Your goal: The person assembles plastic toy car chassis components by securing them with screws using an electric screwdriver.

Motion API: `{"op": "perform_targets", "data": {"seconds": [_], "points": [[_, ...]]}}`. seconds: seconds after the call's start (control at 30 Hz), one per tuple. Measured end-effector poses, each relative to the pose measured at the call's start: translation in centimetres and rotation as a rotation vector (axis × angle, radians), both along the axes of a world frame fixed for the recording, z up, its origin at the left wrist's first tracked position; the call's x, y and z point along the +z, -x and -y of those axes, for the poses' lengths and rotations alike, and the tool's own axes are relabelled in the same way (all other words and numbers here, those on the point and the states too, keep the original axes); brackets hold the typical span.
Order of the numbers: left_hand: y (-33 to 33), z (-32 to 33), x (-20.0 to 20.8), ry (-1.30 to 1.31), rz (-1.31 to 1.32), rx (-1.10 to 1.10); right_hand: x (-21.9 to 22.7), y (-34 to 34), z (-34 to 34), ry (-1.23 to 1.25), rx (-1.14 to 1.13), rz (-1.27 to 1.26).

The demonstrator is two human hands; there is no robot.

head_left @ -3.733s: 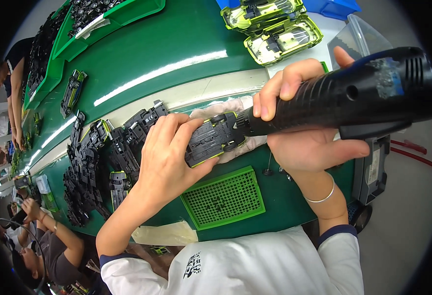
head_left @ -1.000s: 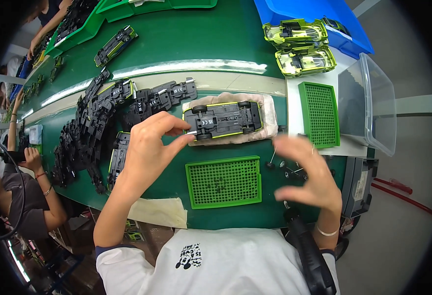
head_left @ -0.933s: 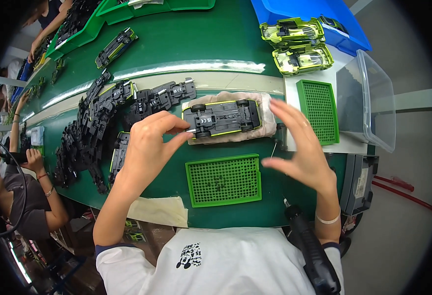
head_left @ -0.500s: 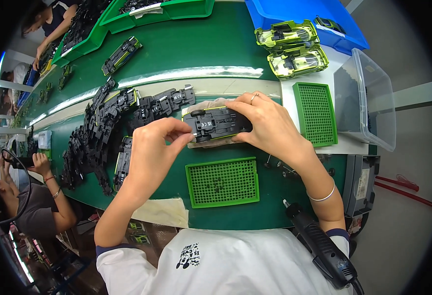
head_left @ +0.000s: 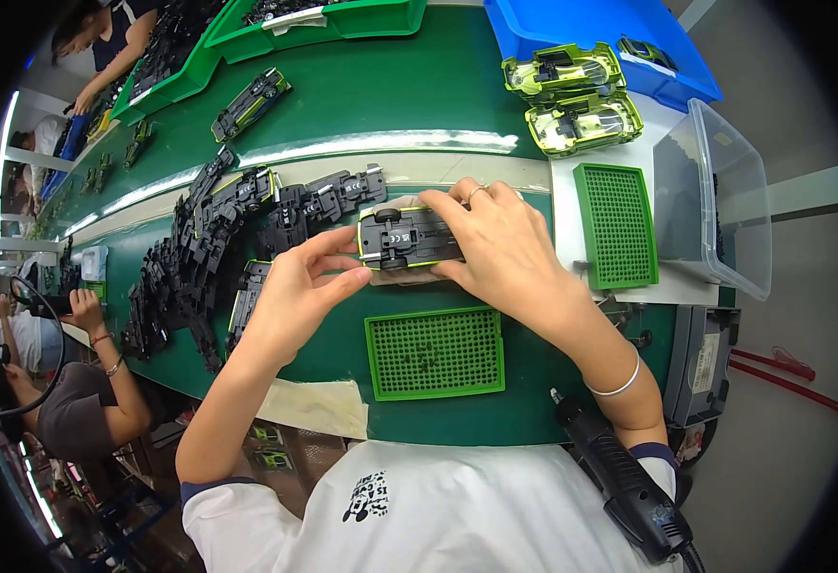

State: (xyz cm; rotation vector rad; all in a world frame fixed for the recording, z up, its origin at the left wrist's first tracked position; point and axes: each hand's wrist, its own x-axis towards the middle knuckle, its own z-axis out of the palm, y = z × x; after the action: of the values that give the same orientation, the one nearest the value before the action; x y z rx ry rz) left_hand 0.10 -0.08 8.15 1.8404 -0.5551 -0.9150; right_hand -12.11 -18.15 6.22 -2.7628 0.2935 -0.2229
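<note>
A toy car [head_left: 408, 239] lies upside down on a pale cloth pad, its black chassis up and yellow-green body edge showing. My right hand [head_left: 510, 244] closes over its right end, fingers on the far side and thumb on the near side. At the left end, my left hand [head_left: 300, 291] has thumb and fingertips against the car's edge, curved round the corners. The palm of the right hand hides the car's right end. Just nearer to me sits a green perforated tray [head_left: 435, 353] with a few small dark pieces in its holes.
Black chassis parts [head_left: 195, 244] are heaped at left. Two yellow-green car bodies [head_left: 581, 124] lie far right by a blue bin [head_left: 686, 81]. Another green tray [head_left: 618, 224] and a clear box [head_left: 715, 191] stand right. A black electric screwdriver [head_left: 619, 477] hangs near my right arm. Co-workers sit left.
My left fingers, pinched at the car's near left corner before, have spread along its left end. My right hand has shifted a little farther over the car. The whole view has moved slightly.
</note>
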Motion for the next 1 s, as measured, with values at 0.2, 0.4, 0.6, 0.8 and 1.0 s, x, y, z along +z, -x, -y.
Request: {"op": "perform_targets", "data": {"seconds": [0.2,0.4,0.6,0.8,1.0], "points": [[1.2,-0.9,0.8,-0.055,-0.042,-0.019,-0.1,-0.5,0.0,-0.014,-0.019,-0.022],[1.9,0.0,2.6,-0.026,-0.127,0.097,-0.2,-0.7,-0.2,-0.027,-0.054,-0.034],[0.8,1.7,1.2,0.058,-0.235,0.157,-0.4,-0.7,0.0,-0.004,-0.053,0.016],[-0.6,4.3,-0.1,0.017,-0.036,-0.02,-1.1,-0.4,0.2,-0.008,-0.045,0.098],[-0.4,4.8,0.4,-0.048,0.115,-0.068,-1.5,-0.1,0.5,-0.049,-0.063,0.182]]}}
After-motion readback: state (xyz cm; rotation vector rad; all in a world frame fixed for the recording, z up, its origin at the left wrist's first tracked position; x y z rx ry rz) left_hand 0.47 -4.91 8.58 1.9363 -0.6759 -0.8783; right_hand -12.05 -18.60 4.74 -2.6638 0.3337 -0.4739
